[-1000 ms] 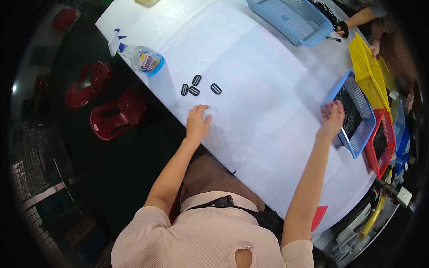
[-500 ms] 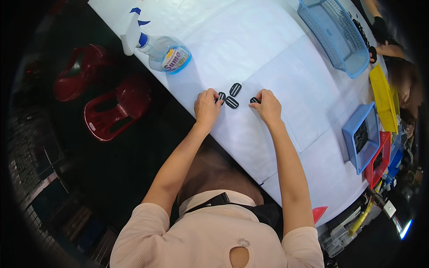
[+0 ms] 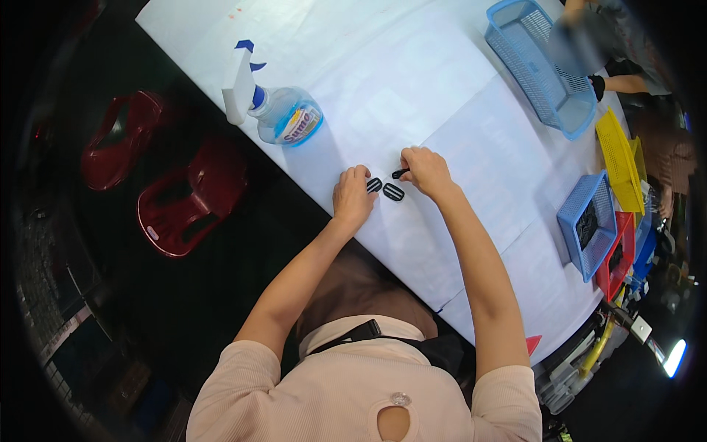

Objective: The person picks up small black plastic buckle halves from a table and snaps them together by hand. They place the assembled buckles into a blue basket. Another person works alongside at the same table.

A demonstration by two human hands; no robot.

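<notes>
Several small black slide buckles, oval with bars across the middle, are on the white-covered table in front of me. My left hand has its fingers curled at the edge of one buckle, its thumb and fingertips gripping it close to the tabletop. My right hand pinches another black buckle, tilted so that mostly its edge shows. Between and just below the two hands lies a loose buckle, flat on the sheet and apart from the fingers.
A spray bottle of blue liquid stands up-left of my hands. Blue baskets, a yellow basket and a red basket line the right side. Another person's arm reaches in there. Dark red chairs stand left of the table.
My right hand has moved up and left, closer to my left hand, with a buckle in its fingers. My left hand has shifted slightly right and down. The buckles' arrangement has changed.
</notes>
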